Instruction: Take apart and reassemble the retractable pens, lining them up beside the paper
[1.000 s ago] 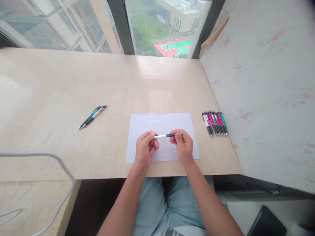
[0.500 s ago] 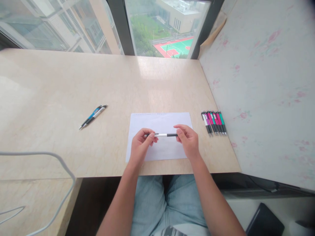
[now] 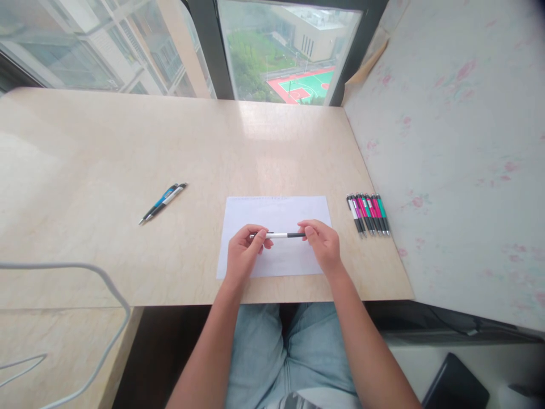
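A white and black pen point(image 3: 279, 235) is held level between my two hands, above a white sheet of paper point(image 3: 276, 209). My left hand point(image 3: 246, 250) is closed on the clip end, thumb on top. At the dark grip end, my right hand point(image 3: 321, 241) pinches the pen near its tip, which the fingers hide. The paper lies flat near the table's front edge, with a faint line of marks along its top.
Several pens point(image 3: 368, 215) in white, purple, pink and green lie side by side at the right, near the patterned wall point(image 3: 460, 170). Two pens point(image 3: 162, 203), one blue and one white, rest on the table point(image 3: 106, 153). A grey cable point(image 3: 108, 281) curves at the lower left.
My right thumb and fingers have closed in a little on the pen's grip end. My left hand keeps its hold, and the view has shifted slightly.
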Motion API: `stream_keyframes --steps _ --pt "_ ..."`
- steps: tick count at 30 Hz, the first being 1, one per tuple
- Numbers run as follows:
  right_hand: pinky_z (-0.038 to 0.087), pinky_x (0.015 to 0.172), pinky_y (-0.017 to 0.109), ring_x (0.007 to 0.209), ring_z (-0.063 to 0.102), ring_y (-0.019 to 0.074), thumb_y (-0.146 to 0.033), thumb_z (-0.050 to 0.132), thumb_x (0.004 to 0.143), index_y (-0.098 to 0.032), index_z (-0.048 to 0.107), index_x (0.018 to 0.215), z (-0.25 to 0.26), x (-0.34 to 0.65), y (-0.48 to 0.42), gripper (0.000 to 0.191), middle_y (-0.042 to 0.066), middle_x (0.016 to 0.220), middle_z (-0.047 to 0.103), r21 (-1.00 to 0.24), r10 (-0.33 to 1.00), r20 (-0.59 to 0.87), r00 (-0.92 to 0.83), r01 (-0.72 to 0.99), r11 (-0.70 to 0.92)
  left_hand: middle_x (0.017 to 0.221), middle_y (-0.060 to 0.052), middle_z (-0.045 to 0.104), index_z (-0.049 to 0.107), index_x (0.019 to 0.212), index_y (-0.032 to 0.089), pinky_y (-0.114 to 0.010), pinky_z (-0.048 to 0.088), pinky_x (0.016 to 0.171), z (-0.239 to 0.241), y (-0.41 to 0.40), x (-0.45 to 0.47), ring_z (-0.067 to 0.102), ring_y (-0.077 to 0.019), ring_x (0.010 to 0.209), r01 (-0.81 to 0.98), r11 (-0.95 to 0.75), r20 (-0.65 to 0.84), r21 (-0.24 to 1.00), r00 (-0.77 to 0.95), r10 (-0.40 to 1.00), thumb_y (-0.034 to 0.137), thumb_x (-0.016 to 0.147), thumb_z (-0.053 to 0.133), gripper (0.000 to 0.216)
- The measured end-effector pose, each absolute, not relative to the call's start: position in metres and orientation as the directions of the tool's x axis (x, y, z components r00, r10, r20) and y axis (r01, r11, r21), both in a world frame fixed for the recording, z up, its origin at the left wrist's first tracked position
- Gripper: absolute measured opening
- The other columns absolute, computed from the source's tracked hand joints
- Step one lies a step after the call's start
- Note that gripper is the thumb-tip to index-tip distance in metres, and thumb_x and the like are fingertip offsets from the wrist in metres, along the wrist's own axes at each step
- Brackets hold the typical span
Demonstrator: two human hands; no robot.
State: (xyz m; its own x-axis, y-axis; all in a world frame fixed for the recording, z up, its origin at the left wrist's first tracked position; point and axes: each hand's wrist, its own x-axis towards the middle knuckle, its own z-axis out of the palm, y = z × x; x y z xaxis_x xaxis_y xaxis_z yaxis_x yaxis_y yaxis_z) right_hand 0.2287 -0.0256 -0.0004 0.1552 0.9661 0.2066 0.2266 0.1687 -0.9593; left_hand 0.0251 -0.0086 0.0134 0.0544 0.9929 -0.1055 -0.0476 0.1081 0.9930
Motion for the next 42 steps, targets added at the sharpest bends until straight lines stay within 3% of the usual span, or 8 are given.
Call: stream_keyframes --steps 4,12,18,21,25,30,32,42 --pt "0.054 0.064 0.032 0.065 0.066 0.0163 -0.041 0.062 0.092 -0.021 0.074 0.087 -0.0019 0.2285 -0.0273 0.023 0.004 0.076 0.072 -0.959 0.972 0.155 0.174 0.263 0.106 0.064 -0.002 0.069 0.066 0.087 0.018 -0.025 0.04 0.056 0.014 -0.0081 0.026 0.052 -0.0115 0.054 -0.048 0.126 -0.122 0.991 0.062 0.991 0.042 0.086 0.069 0.025" --pt "0.052 0.064 0.029 0.085 0.064 0.0171 -0.035 0.066 0.088 -0.025 0.068 0.109 0.0035 0.2317 -0.0294 0.023 0.006 0.103 0.069 -0.956 0.962 0.254 0.095 0.172 0.236 0.066 -0.002 0.069 0.066 0.087 0.018 -0.025 0.039 0.057 0.0101 -0.006 0.0231 0.051 -0.0115 0.055 -0.077 0.125 -0.119 0.989 0.077 0.99 0.042 0.088 0.067 0.024" --pt "0.05 0.065 0.031 0.066 0.063 0.0149 -0.035 0.057 0.095 -0.022 0.072 0.082 0.0036 0.2287 -0.0291 0.024 0.001 0.07 0.069 -0.935 0.976 0.202 0.084 0.315 0.166 0.065 -0.002 0.068 0.065 0.085 0.018 -0.025 0.039 0.057 0.0124 -0.0056 0.0232 0.051 -0.0115 0.055 -0.065 0.142 -0.137 0.988 0.078 0.987 0.042 0.087 0.068 0.025" --pt "0.051 0.065 0.029 0.078 0.066 0.0165 -0.033 0.064 0.09 -0.023 0.072 0.091 0.0033 0.2285 -0.029 0.013 0.004 0.088 0.072 -0.94 0.967 0.228 0.109 0.283 0.19 0.064 -0.001 0.068 0.064 0.085 0.018 -0.025 0.039 0.057 0.0145 -0.0052 0.024 0.051 -0.0112 0.055 -0.064 0.146 -0.142 0.987 0.062 0.988 0.043 0.087 0.068 0.026" --pt "0.05 0.062 0.028 0.084 0.065 0.0171 -0.035 0.067 0.087 -0.023 0.068 0.107 0.0018 0.2305 -0.0296 0.024 0.007 0.104 0.07 -0.956 0.968 0.24 0.077 0.189 0.222 0.064 -0.001 0.068 0.064 0.084 0.017 -0.025 0.04 0.056 0.0142 -0.0052 0.0242 0.051 -0.011 0.054 -0.061 0.156 -0.152 0.986 0.067 0.986 0.044 0.087 0.068 0.027" --pt "0.044 0.057 0.027 0.057 0.056 0.0132 -0.046 0.05 0.097 -0.02 0.065 0.07 -0.0018 0.2326 -0.0294 0.04 0.0 0.058 0.06 -0.964 0.99 0.107 0.091 0.252 0.081 0.066 -0.002 0.069 0.064 0.086 0.018 -0.025 0.041 0.057 0.0119 -0.0053 0.024 0.053 -0.0118 0.055 -0.084 0.146 -0.142 0.986 0.055 0.988 0.045 0.087 0.067 0.028" --pt "0.041 0.054 0.027 0.052 0.051 0.0122 -0.048 0.052 0.096 -0.02 0.058 0.059 -0.0021 0.2325 -0.029 0.047 -0.001 0.052 0.055 -0.948 0.991 0.094 0.1 0.313 0.059 0.066 -0.003 0.069 0.065 0.087 0.018 -0.025 0.041 0.057 0.0114 -0.005 0.024 0.054 -0.0121 0.056 -0.089 0.144 -0.14 0.986 0.049 0.989 0.046 0.087 0.067 0.028" --pt "0.055 0.068 0.033 0.07 0.068 0.0181 -0.042 0.069 0.086 -0.022 0.071 0.081 -0.0032 0.2292 -0.0292 0.021 0.003 0.077 0.072 -0.968 0.966 0.149 0.213 0.229 0.099 0.068 -0.003 0.071 0.065 0.089 0.017 -0.025 0.043 0.057 0.0088 -0.0039 0.0244 0.057 -0.012 0.056 -0.085 0.153 -0.15 0.985 0.041 0.988 0.046 0.086 0.069 0.029"
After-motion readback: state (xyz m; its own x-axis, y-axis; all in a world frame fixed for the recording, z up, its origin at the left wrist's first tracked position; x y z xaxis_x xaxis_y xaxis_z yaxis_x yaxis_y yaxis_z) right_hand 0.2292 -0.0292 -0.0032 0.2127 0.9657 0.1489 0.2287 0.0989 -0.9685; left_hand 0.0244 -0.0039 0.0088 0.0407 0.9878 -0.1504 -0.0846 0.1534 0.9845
